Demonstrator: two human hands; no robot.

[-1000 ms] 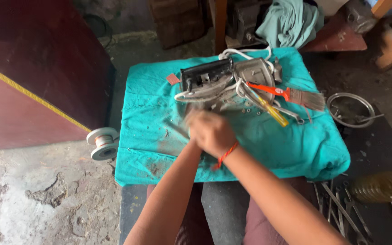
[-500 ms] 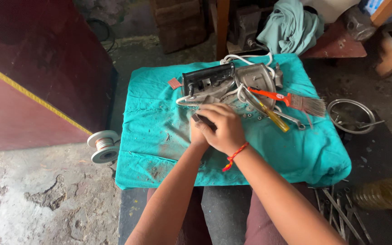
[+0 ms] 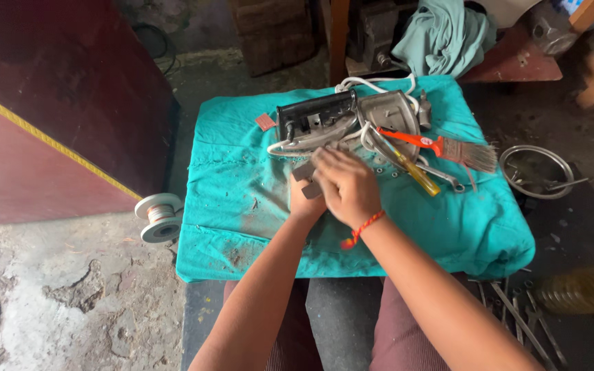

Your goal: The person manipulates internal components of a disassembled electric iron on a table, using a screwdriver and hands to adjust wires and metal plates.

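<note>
Both my hands meet over the middle of a teal cloth (image 3: 242,199) spread on a small stand. My right hand (image 3: 346,185), with a red thread at the wrist, covers my left hand (image 3: 304,203); together they grip a small dark flat part (image 3: 302,172) whose shape is mostly hidden. Just beyond the fingers lies a taken-apart clothes iron: a black housing (image 3: 314,113), a grey metal soleplate (image 3: 393,117) and a white cord (image 3: 372,82). A yellow-handled screwdriver (image 3: 417,175), a red-handled brush (image 3: 448,148) and a spanner (image 3: 441,177) lie to the right.
A spool of wire (image 3: 159,216) sits on the concrete floor at the left, beside a dark red panel (image 3: 49,137). A round metal ring (image 3: 536,172) lies to the right, with loose tools (image 3: 517,309) and a yellowish coil (image 3: 582,292) at lower right. A green cloth (image 3: 441,34) is heaped behind.
My hands have moved a little farther up the cloth toward the iron parts and now sit still and sharp, closed on the small dark part.
</note>
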